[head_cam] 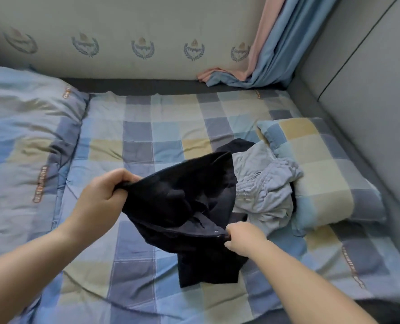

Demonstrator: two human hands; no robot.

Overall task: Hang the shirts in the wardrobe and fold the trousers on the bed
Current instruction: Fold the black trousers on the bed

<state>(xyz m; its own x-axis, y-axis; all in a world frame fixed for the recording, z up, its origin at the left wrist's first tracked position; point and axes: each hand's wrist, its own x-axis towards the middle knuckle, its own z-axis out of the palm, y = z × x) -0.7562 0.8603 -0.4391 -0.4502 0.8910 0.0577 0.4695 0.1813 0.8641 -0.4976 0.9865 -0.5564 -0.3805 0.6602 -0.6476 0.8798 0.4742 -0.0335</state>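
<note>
Dark navy trousers are lifted above the checked bed sheet, their legs trailing down onto it. My left hand grips one side of the waistband. My right hand pinches the other side of the waistband by its snap buttons. Behind the trousers lies a crumpled pale blue garment with an elastic waist, partly resting on another dark piece of clothing. No wardrobe is in view.
A checked pillow lies to the right of the clothes pile. A folded checked duvet fills the left side. Padded grey panels enclose the bed at the back and right. A pink and blue curtain hangs in the corner.
</note>
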